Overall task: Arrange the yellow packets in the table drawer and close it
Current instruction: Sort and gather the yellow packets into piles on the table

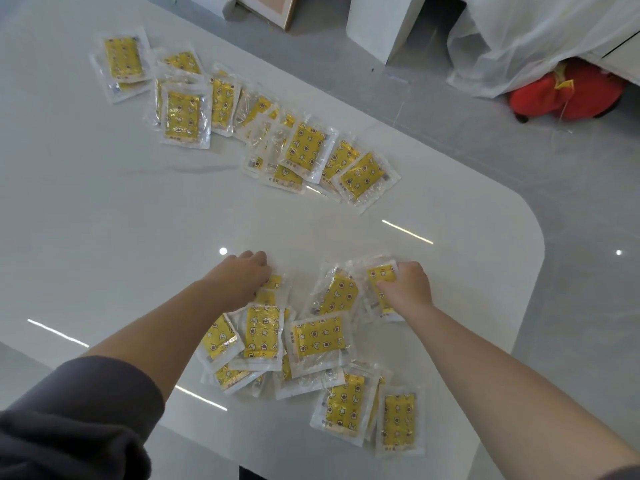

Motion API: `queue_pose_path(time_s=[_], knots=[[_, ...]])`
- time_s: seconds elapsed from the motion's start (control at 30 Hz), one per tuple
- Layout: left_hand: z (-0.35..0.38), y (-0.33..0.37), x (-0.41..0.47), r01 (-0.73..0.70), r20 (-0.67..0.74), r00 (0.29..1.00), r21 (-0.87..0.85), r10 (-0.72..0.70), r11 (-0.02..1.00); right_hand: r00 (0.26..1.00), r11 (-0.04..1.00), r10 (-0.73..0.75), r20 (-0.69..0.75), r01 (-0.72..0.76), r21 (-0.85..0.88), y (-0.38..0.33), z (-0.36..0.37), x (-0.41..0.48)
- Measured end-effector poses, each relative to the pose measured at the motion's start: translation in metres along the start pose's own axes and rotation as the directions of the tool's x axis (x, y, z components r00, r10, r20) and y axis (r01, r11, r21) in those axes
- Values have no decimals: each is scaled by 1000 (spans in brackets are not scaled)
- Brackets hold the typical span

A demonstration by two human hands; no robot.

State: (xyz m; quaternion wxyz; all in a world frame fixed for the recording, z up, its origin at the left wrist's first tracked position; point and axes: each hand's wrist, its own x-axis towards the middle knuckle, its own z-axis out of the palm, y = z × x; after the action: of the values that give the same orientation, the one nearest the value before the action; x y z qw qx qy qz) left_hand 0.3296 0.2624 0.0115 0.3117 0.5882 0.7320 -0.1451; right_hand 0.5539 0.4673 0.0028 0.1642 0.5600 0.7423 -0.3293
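Note:
Several yellow packets in clear wrappers lie scattered on a glossy white table. A near pile sits by the front edge, and a far row stretches across the back. My left hand rests fingers-down on packets at the near pile's left end. My right hand grips a yellow packet at the pile's right end. No drawer is in view.
The table's rounded corner is to the right, above grey floor. White furniture legs, a plastic-covered object and a red cloth item stand on the floor beyond the table.

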Motion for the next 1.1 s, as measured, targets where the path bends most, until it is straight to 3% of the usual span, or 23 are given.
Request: queue_pose_path(time_s=[0.07, 0.23, 0.43, 0.67, 0.83, 0.9, 0.97, 1.1], knots=[[7, 3, 5, 4, -38, 999, 96, -1, 995, 999, 1000, -24, -25, 23, -7, -3, 3, -1], [11, 3, 9, 33, -69, 997, 111, -25, 993, 999, 997, -5, -38, 2, -73, -3, 2, 0], [11, 3, 9, 86, -107, 991, -1, -85, 996, 999, 998, 45, -31, -43, 56, 3, -7, 2], [11, 4, 9, 123, -147, 981, -35, -127, 992, 979, 969, 102, 177, -138, 203, 9, -10, 5], [6, -1, 10, 152, -149, 977, -13, -152, 988, 953, 947, 42, 299, -134, 293, 11, -5, 4], [-2, -2, 7, 154, -176, 971, -72, -165, 985, 964, 951, 29, 265, -108, 289, 9, -6, 3], [-16, -3, 2, 179, -205, 952, -235, -229, 955, 981, 954, 20, 193, -76, 289, 7, -11, 4], [-54, -6, -4, 266, -162, 867, -648, -471, 713, 998, 936, 61, 0, -57, 348, 0, -34, 8]])
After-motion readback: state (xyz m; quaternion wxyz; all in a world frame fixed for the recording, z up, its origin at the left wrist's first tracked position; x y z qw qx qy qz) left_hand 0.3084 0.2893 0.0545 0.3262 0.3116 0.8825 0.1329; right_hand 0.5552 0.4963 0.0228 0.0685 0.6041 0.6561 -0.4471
